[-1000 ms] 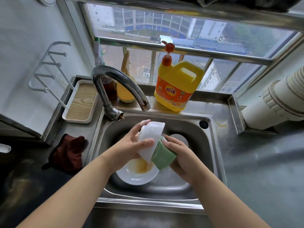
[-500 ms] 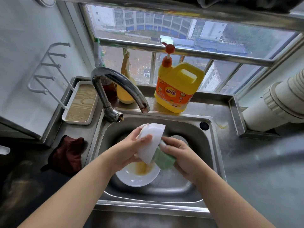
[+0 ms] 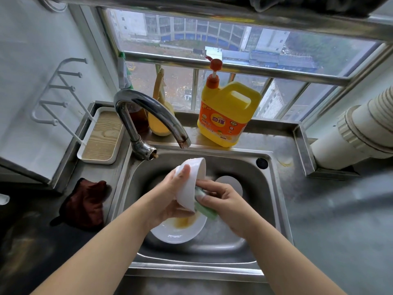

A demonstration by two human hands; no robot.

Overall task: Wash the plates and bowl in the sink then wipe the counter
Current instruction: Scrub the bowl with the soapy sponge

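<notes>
My left hand grips a white bowl tilted on its side above the steel sink, thumb on the outer wall. My right hand holds a green sponge and presses it against the bowl's open side. Under both hands a white plate with orange sauce residue lies on the sink floor. A second white plate shows partly behind my right hand near the drain.
The curved chrome faucet arches over the sink's back left; no water runs. A yellow dish soap jug stands on the back ledge. A dark red cloth lies on the left counter, near a white tray. A white pipe juts in at right.
The bowl has turned more upright in my left hand, and my right hand has pushed the sponge further into it, so less of the sponge shows.
</notes>
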